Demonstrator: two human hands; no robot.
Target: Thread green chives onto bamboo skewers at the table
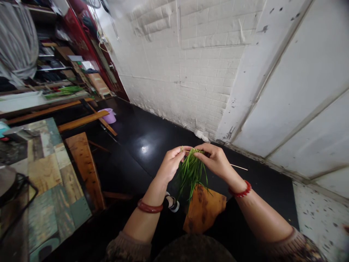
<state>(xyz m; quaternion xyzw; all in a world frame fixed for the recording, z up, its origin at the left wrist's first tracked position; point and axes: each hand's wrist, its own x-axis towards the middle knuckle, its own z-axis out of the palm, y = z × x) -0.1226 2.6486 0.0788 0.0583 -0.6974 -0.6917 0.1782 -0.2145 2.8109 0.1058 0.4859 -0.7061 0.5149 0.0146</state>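
Note:
A thin wooden skewer [239, 167] runs through the folded upper ends of a bunch of long green leaves [192, 173], which look like chives and hang down loosely. My right hand [215, 160] is closed around the skewer and the gathered leaves, with the bare end sticking out to the right behind it. At the skewer's other end, my left hand [172, 163] is closed in a pinch, a small bit of green showing at the tip. Its fingers partly hide what they grip. Under the leaves stands a brown wooden stool or bench top [204, 209].
At the left is a patchwork wooden table [46, 182], with a wooden bench [85, 169] beside it. A purple bucket [109, 115] stands on the black floor [136, 145]. Farther back, more green leaves [67, 90] lie near a white tray [23, 101]. A white wall [196, 65] rises ahead.

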